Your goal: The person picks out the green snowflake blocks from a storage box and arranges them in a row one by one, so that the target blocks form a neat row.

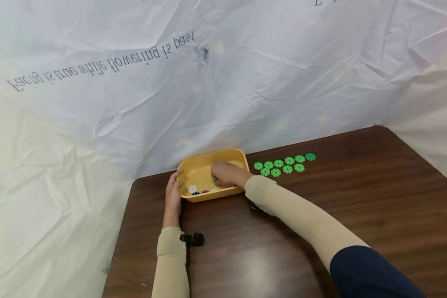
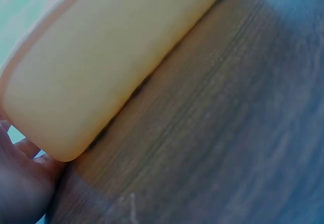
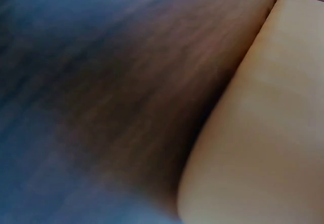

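Note:
A yellow plastic basin (image 1: 199,198) stands near the back edge of the table. At its left end my left hand (image 1: 173,194) grips the rim, with the thumb over the edge and the other fingers along the outside. In the left wrist view the left hand (image 2: 25,183) is at the basin's corner. My right hand (image 1: 225,174) reaches down inside the basin with bent fingers. By its fingertips shows a green notched disc (image 1: 213,181); whether they pinch it is hidden. A white notched disc (image 1: 192,189), a blue disc (image 1: 195,193) and a purple disc (image 1: 205,191) lie in the basin.
Right of the basin, several light green notched discs (image 1: 278,164) lie flat in two rows. A darker green disc (image 1: 310,157) ends the back row. The brown wooden table (image 1: 246,248) meets a white hanging cloth (image 1: 223,82) behind and on the left.

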`<state>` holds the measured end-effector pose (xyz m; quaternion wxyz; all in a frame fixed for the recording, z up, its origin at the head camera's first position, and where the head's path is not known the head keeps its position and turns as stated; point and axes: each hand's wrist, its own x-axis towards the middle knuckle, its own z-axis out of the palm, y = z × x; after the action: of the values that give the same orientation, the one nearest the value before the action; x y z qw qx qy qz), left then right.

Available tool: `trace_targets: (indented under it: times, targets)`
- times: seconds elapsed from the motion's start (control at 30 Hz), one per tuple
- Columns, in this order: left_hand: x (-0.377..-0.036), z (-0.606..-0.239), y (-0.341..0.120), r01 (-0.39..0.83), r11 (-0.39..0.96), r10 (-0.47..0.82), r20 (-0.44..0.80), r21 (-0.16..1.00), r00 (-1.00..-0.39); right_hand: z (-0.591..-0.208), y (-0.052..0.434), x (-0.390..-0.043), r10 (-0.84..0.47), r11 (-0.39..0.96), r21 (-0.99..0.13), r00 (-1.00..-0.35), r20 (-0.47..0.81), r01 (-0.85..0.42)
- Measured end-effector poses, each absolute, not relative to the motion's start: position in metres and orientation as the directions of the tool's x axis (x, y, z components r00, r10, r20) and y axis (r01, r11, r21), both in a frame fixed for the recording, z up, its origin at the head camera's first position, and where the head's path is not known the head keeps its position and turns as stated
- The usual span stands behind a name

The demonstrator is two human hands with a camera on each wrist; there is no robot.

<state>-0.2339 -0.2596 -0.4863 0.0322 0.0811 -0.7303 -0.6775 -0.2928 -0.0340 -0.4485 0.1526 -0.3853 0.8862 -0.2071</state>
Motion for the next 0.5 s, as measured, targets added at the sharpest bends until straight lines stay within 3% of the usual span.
trace_targets:
  times: [0.17, 0.5]
  targets:
    - [-0.237, -0.492, -0.26, -0.053, 0.067, -0.178, -0.04, 0.996, -0.983, -0.453, -0.033, -0.292, -0.747, 0.606, -0.461, -0.663, -0.049, -0.648]
    - [-0.224, -0.465, -0.252, -0.098, 0.049, -0.142, -0.09, 0.994, -0.986, -0.457, -0.034, -0.293, -0.75, 0.611, -0.436, -0.659, -0.052, -0.661]
